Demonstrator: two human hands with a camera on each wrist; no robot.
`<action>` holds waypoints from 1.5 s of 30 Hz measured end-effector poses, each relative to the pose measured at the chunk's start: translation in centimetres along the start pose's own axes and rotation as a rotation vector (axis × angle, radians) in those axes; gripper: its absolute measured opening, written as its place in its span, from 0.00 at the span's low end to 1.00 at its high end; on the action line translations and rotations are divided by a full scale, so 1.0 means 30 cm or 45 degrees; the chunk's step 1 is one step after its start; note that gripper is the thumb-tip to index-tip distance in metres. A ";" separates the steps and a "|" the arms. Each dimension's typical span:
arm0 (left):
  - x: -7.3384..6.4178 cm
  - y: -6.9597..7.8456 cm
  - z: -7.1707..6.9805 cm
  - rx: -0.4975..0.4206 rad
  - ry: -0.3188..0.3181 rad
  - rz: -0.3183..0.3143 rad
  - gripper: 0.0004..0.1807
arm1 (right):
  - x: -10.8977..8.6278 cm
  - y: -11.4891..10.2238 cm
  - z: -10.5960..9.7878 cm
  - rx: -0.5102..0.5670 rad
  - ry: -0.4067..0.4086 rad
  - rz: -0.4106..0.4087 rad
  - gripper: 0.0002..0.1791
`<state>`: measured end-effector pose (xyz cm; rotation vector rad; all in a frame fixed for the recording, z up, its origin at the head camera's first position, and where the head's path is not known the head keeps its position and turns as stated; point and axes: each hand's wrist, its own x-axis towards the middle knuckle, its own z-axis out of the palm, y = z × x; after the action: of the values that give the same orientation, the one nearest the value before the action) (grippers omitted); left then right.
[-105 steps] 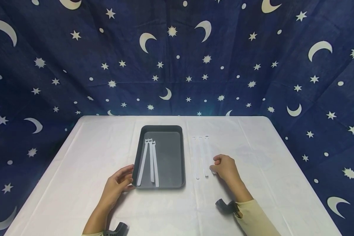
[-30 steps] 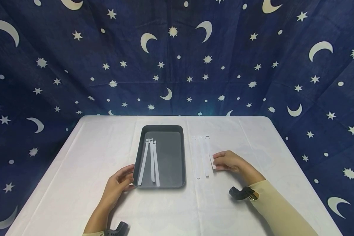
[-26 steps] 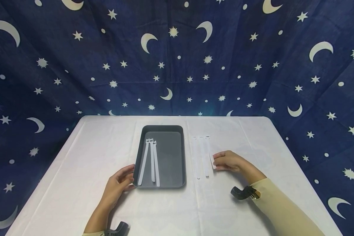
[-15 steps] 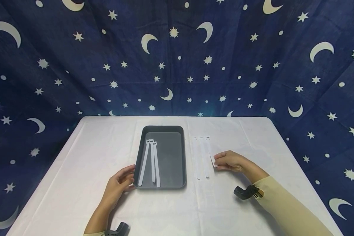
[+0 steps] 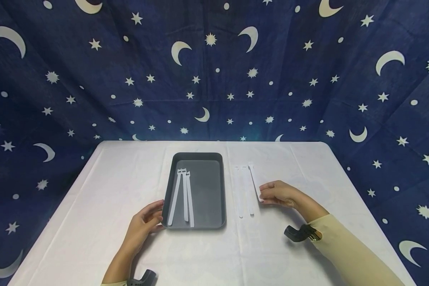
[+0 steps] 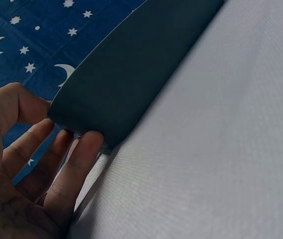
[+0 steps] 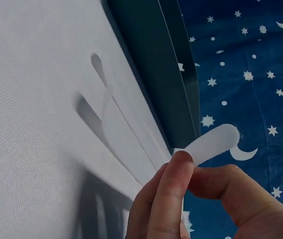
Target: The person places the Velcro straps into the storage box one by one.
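R hand [image 5: 277, 193] pinches white strap [image 5: 254, 180] by near end, R of tray [image 5: 207, 198], tip poking out past the pinch; can't tell if its far end is off the white cloth [image 5: 207, 256]. L hand [image 5: 141, 222] grips tray's near-L corner. Two loose straps [image 5: 240, 194] lie flat btwn tray & held strap. Three more straps [image 5: 184, 198] in tray's L half, slotted ends twd far side. Navy moon/star curtain [image 5: 214, 111] beyond tray.
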<state>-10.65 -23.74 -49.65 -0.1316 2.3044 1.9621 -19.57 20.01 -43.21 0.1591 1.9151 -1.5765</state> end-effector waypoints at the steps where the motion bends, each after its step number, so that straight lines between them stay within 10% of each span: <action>1: 0.000 0.000 0.000 0.000 0.002 0.002 0.29 | -0.002 -0.001 -0.001 0.001 0.003 0.001 0.31; 45: -0.005 0.007 0.004 0.024 0.014 -0.030 0.29 | -0.005 -0.128 0.185 -0.144 -0.168 -0.060 0.26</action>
<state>-10.51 -23.57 -49.44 -0.1670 2.3164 1.9334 -19.07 13.94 -40.31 -0.0376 1.9108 -1.4665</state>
